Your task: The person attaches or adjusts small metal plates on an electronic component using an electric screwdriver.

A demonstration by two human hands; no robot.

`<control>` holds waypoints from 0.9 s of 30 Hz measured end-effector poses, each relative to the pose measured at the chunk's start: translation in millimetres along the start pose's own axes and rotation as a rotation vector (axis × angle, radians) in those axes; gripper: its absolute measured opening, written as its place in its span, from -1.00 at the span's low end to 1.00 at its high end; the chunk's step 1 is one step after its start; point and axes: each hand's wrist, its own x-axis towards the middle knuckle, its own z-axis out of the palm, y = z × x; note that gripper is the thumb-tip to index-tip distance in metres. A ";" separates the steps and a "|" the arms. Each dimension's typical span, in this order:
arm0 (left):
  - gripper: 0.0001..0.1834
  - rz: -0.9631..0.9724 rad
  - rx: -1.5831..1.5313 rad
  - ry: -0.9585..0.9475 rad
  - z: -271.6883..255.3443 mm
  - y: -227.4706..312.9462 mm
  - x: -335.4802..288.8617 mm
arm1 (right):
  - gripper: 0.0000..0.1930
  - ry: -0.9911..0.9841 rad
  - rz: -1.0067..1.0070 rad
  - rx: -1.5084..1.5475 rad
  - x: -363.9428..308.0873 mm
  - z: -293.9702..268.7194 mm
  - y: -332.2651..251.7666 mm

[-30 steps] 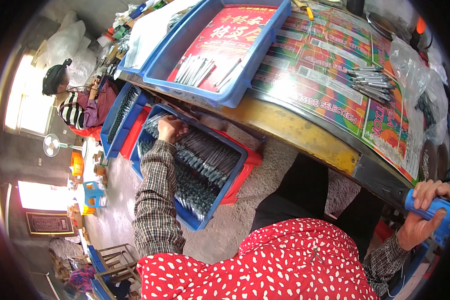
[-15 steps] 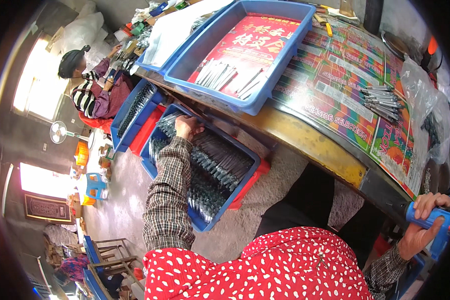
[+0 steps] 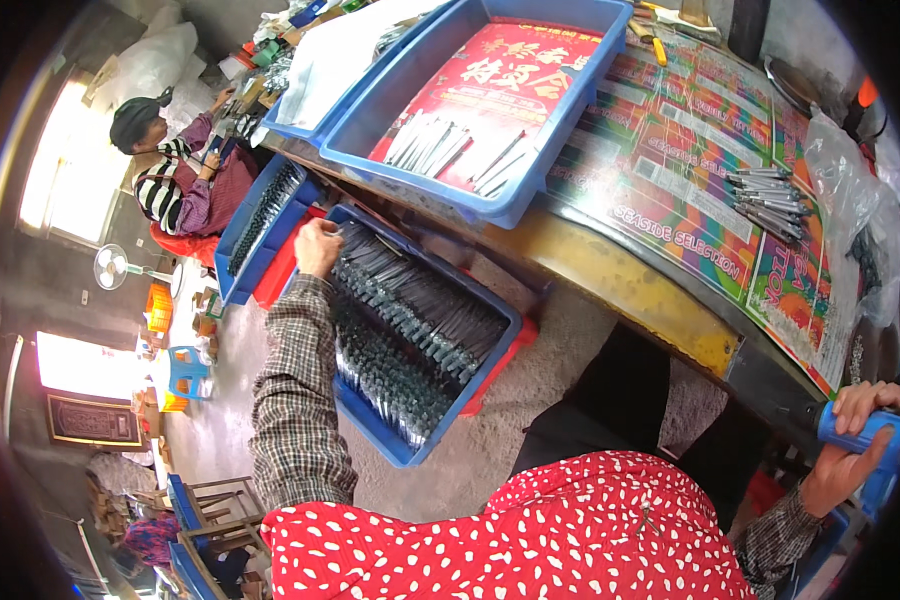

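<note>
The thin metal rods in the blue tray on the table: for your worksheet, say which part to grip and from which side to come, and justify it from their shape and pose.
Grip the metal rods by the near ends, pinching a few together from above. They lie flat and roughly parallel on the floor of the blue tray, whose raised walls block a sideways approach. Neither hand is near: the left hand is in the floor tray, and the right hand holds a blue handle.

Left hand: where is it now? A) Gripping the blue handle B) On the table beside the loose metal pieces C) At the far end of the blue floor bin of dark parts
C: the left hand reaches into the floor bin; the right hand grips the blue handle.
</note>
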 end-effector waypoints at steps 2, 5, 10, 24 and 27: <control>-0.80 0.125 0.154 0.099 -14.6 -8.7 2.0 | -0.73 -0.010 -0.002 -0.025 0.2 0.3 1.4; -0.81 0.135 0.206 0.057 -19.6 -14.5 4.7 | -0.72 0.011 0.014 0.006 -1.8 -3.3 3.2; -0.82 0.089 0.109 0.051 -9.5 -26.3 4.4 | -0.70 0.022 0.016 0.002 -3.5 -6.6 1.1; -0.84 0.016 0.186 0.104 4.4 -41.6 -1.1 | -0.69 0.017 0.000 -0.031 -7.1 -1.7 0.8; -0.87 0.174 0.281 0.225 4.6 -15.4 -14.0 | -0.69 0.008 -0.013 -0.042 -7.6 -2.7 -1.1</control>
